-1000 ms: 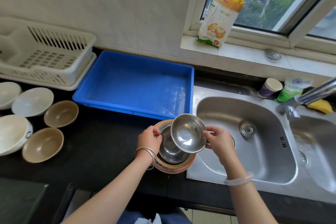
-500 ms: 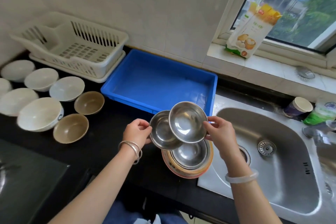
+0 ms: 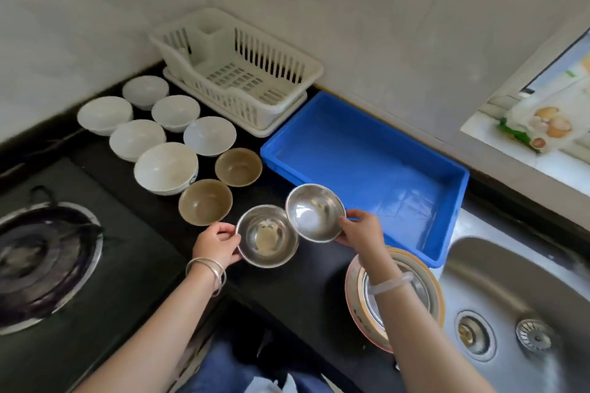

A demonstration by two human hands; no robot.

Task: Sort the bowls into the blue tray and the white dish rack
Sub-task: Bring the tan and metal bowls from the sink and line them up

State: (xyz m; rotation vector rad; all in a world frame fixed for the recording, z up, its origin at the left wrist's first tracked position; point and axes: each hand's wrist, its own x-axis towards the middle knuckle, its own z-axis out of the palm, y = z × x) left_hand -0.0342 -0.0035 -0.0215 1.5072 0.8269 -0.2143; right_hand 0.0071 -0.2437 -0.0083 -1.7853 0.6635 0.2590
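My left hand (image 3: 217, 244) grips the rim of one steel bowl (image 3: 266, 236) just below the middle of the frame, thumb on the near edge and fingers curled under. My right hand (image 3: 360, 231) pinches the rim of a second steel bowl (image 3: 314, 212), tilted and held a little higher, and the two rims overlap. The blue tray (image 3: 360, 153) lies up and to the right of both, with nothing in it. Its near rim is just beyond the second bowl, so my right hand is the nearer one and I judge that bowl goes in first. The white dish rack (image 3: 242, 73) sits farther off at upper centre, past the brown bowls (image 3: 206, 201) and white bowls (image 3: 166, 167). More bowls wait in a stack (image 3: 427, 277) under my right forearm.
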